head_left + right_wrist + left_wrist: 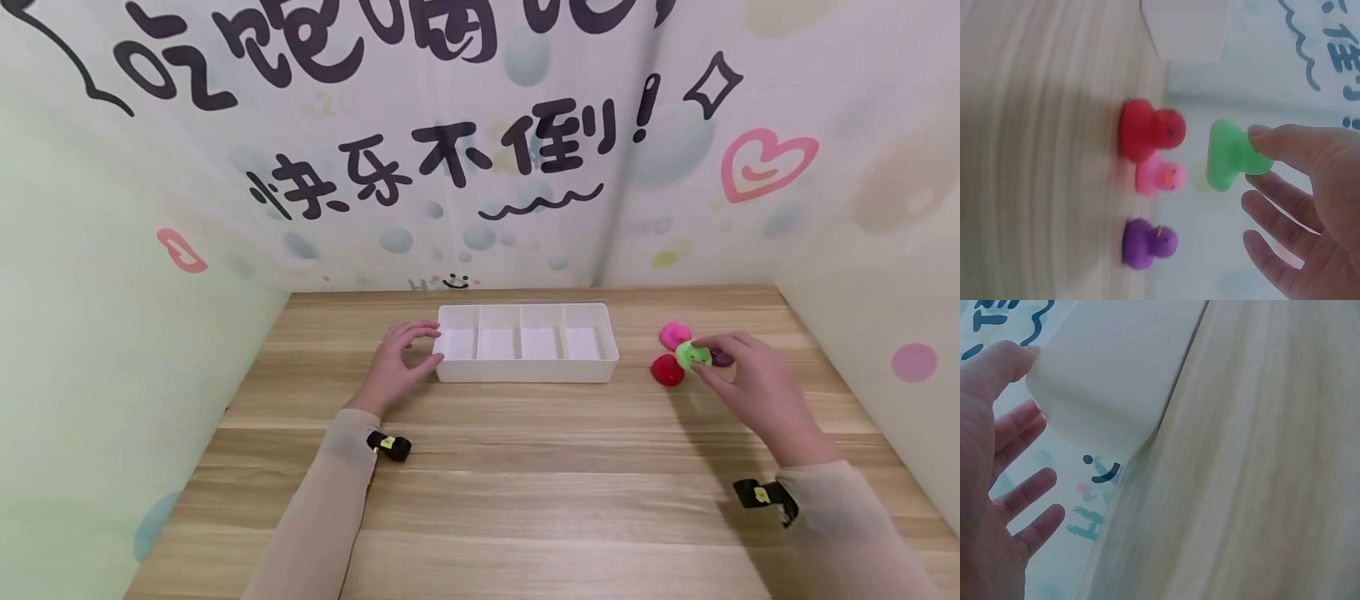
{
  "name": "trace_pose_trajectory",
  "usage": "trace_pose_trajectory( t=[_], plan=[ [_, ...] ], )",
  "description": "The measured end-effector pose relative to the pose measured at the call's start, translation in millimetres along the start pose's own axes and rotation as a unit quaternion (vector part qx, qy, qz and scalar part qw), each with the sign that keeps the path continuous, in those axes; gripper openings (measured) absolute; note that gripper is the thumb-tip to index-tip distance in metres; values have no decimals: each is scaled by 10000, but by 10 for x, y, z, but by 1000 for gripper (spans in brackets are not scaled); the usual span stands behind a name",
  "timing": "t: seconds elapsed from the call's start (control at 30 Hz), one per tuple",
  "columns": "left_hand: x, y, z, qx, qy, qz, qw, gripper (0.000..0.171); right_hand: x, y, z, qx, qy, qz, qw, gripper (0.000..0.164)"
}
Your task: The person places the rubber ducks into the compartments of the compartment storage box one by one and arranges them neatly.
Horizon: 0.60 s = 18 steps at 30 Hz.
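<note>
A white box [525, 372] with several compartments stands at the back of the table. At its left end is my left hand [397, 360], the thumb and a fingertip touching the end wall's edge and the other fingers spread. My right hand [761, 387] pinches a green rubber duck [1229, 156] between thumb and fingers, held above the table. Below it sit a red rubber duck [1141, 131], a pink rubber duck [1157, 175] and a purple rubber duck [1144, 244]. In the head view, the right hand partly hides the purple one.
The wooden tabletop [525, 483] extends in front of the box. A printed curtain [337, 233] hangs behind the table, and pale walls stand close on both sides. The box and the ducks are separated by a stretch of tabletop.
</note>
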<state>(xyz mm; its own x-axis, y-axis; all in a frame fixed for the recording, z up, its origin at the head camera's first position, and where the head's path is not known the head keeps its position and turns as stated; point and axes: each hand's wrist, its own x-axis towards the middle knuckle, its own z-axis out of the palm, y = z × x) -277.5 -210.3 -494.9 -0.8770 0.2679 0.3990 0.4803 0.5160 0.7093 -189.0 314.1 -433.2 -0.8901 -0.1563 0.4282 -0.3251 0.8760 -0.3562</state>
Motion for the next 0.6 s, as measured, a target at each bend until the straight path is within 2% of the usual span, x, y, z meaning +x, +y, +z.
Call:
trace_pose_trajectory(
  t=[0.17, 0.37, 0.6],
  plan=[
    [12, 23, 0, 94, -59, -33, 9999, 34, 89, -133, 31, 226, -158, 115, 9996, 32],
    [13, 56, 6, 150, -160, -145, 9997, 34, 218, -319, 123, 234, -79, -43, 9997, 32],
    [-3, 60, -17, 85, -116, -197, 9997, 36, 411, -582, 271, 576, -230, -48, 9981, 31]
  ],
)
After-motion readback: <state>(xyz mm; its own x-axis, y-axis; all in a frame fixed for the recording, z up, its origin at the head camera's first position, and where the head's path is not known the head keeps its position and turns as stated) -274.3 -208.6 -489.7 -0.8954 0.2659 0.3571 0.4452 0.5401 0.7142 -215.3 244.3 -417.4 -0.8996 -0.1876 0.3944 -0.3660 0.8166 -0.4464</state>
